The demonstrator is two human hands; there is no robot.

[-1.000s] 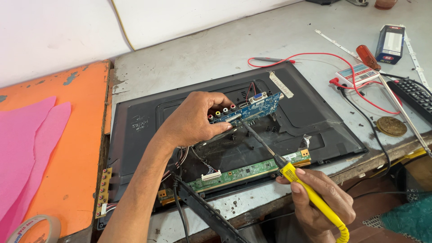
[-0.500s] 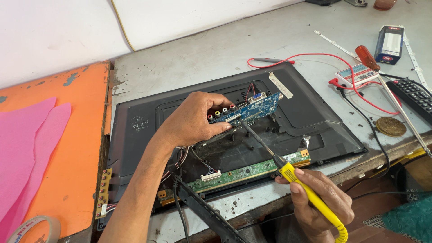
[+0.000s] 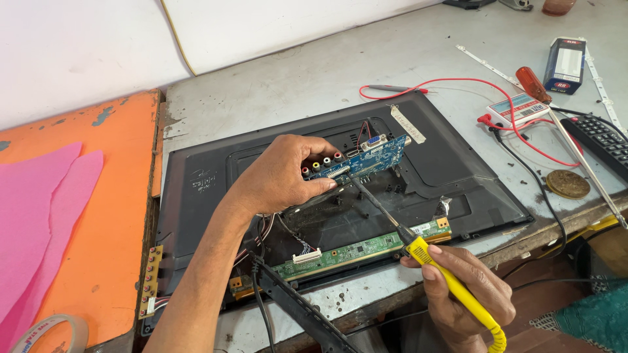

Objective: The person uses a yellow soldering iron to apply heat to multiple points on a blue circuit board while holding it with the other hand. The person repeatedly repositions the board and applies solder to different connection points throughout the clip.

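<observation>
Head view: the left hand is clamped on the blue board, holding it tilted above the open back of the TV panel, which lies flat on the grey bench. The right hand is closed around the yellow iron; its dark tip touches the board's lower edge. A green strip board sits along the panel's near edge, between the 2 hands. Right of the panel: meter with red leads, red screwdriver, remote. Tape roll at lower left.
</observation>
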